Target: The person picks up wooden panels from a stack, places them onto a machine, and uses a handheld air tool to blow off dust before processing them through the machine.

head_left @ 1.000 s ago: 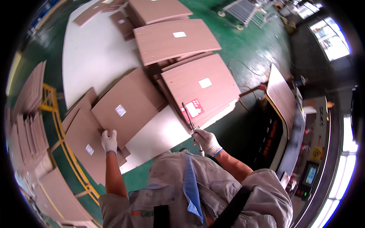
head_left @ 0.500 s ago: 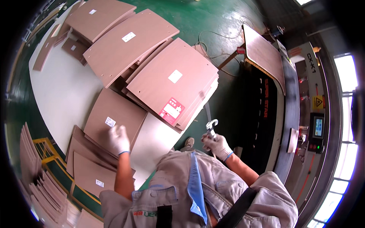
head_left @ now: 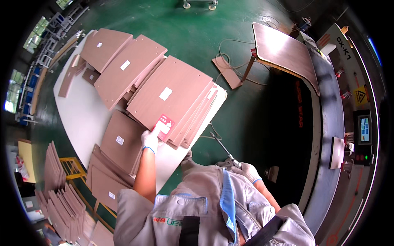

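My gloved left hand [head_left: 150,140] is at the near left edge of the top brown panel [head_left: 180,86] in a stack. Its fingertips are closed on the edge of a red-and-white card [head_left: 166,126], which lies at that panel's corner. A white label [head_left: 166,94] sits mid-panel. Close to my waist, my gloved right hand [head_left: 249,172] is wrapped round the grip of a silver air blow gun [head_left: 234,161]. The gun's long thin nozzle points away toward the stack. Part of its grip is hidden in the glove.
More labelled panels [head_left: 130,61] lie stacked on a white table [head_left: 74,96]. Panels [head_left: 65,213] also stand on a yellow-framed rack [head_left: 74,168] at the left. To the right is a machine with a control screen [head_left: 364,129]. A loose board [head_left: 227,71] and hose [head_left: 221,47] lie on the floor.
My left hand has moved right and forward from above the lower panel to the card. My right hand has lowered toward my waist, and the blow gun's nozzle now shows. The view has shifted.
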Available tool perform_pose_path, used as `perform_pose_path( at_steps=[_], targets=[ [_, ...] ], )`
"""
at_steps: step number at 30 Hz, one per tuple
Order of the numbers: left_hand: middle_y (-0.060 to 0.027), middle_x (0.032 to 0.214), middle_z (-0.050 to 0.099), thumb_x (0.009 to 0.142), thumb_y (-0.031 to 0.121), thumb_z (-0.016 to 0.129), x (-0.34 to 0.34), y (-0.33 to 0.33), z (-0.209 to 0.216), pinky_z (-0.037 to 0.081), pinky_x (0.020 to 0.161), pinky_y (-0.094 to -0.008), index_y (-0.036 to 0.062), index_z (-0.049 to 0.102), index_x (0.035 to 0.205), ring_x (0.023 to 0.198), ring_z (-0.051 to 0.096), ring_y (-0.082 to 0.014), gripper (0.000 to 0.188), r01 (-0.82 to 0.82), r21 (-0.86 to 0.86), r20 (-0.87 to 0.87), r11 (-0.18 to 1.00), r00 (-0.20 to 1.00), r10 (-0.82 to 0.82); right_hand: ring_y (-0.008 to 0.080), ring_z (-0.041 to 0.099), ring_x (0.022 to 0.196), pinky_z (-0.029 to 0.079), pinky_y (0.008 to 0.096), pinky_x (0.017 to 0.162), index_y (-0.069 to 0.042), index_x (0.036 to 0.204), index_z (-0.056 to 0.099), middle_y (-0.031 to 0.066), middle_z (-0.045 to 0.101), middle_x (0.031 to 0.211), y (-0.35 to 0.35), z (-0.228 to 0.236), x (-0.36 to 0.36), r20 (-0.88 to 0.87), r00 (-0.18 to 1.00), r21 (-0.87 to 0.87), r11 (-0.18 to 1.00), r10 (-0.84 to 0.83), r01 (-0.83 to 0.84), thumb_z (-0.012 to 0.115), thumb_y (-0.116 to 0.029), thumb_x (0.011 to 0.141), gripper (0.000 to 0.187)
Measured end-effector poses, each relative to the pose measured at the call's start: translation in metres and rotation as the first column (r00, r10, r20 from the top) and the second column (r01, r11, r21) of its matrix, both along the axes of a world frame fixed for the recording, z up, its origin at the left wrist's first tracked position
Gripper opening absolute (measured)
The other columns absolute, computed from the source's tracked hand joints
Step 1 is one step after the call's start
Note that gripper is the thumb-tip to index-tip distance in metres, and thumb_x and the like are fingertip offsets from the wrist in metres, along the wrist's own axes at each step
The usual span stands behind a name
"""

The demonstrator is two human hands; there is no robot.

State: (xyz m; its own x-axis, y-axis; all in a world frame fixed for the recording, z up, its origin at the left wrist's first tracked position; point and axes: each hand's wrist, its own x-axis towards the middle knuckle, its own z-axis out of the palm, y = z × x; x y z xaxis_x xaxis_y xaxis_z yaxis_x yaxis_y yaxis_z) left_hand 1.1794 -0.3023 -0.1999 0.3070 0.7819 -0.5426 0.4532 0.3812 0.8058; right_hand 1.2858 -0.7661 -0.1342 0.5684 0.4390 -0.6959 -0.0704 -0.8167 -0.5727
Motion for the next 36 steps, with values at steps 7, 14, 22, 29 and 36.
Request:
perform_pose_path(
  at_steps=[7, 14, 22, 29, 36],
  targets=[
    [-0.0136, 0.110, 0.078, 0.097, 0.024, 0.073, 0.026, -0.040, 0.023, 0.059, 0.089, -0.0415, -0.0007, 0.071, 0.122, 0.099, 0.075, -0.0277, 0.035, 0.064, -0.316, 0.558, 0.947, 0.819, 0.131, 0.0221, 0.075, 0.087, 0.057, 0.0355, 0.079, -0.002, 0.116, 0.076, 0.0166, 0.078, 0.095, -0.135, -0.002, 0.032, 0.138, 0.982, 0.113, 0.987, -0.132, 0.117, 0.077, -0.032, 0.094, 0.037],
    [-0.0183, 0.113, 0.075, 0.092, 0.018, 0.064, 0.074, -0.102, 0.088, 0.061, 0.092, -0.0445, -0.0104, 0.071, 0.121, 0.100, 0.075, -0.0303, 0.041, 0.142, 0.034, 0.477, 0.989, 0.868, -0.141, 0.0356, 0.072, 0.083, 0.055, 0.0448, 0.078, -0.004, 0.101, 0.069, 0.0185, 0.072, 0.084, -0.219, -0.026, 0.055, 0.309, 0.870, 0.081, 0.922, -0.384, 0.379, 0.066, -0.046, 0.100, 0.042],
    [-0.0190, 0.118, 0.073, 0.087, 0.021, 0.060, 0.345, -0.269, 0.050, 0.061, 0.095, -0.0448, -0.0096, 0.068, 0.123, 0.108, 0.074, -0.0329, 0.048, 0.578, -0.279, 0.679, 0.767, 0.683, -0.268, 0.0131, 0.038, 0.039, 0.030, 0.0333, 0.037, -0.017, 0.084, 0.055, -0.0027, 0.046, 0.058, -0.342, -0.044, 0.108, -0.143, -0.277, 0.163, -0.298, -0.950, 0.940, 0.060, -0.048, 0.101, 0.036],
    [-0.0065, 0.102, 0.072, 0.082, 0.007, 0.072, 0.663, -0.481, -0.031, 0.056, 0.085, -0.0342, -0.0051, 0.073, 0.104, 0.092, 0.070, -0.0195, 0.025, 0.803, -0.128, 0.716, 0.583, 0.481, -0.506, 0.0127, 0.045, 0.045, 0.036, 0.0319, 0.042, -0.009, 0.088, 0.061, 0.0009, 0.051, 0.061, -0.354, -0.037, 0.242, -0.038, -0.094, 0.200, -0.100, -0.995, 0.975, 0.061, -0.045, 0.099, 0.037],
    [-0.0111, 0.095, 0.070, 0.082, 0.013, 0.079, 0.838, -0.626, -0.040, 0.056, 0.082, -0.0394, -0.0088, 0.071, 0.097, 0.085, 0.070, -0.0225, 0.028, 0.879, -0.223, 0.581, 0.422, 0.467, -0.666, 0.0174, 0.062, 0.066, 0.050, 0.0343, 0.064, -0.001, 0.092, 0.065, 0.0070, 0.067, 0.073, -0.364, -0.016, 0.322, 0.135, -0.018, 0.141, 0.001, -0.991, 0.990, 0.068, -0.036, 0.099, 0.036]
  ],
)
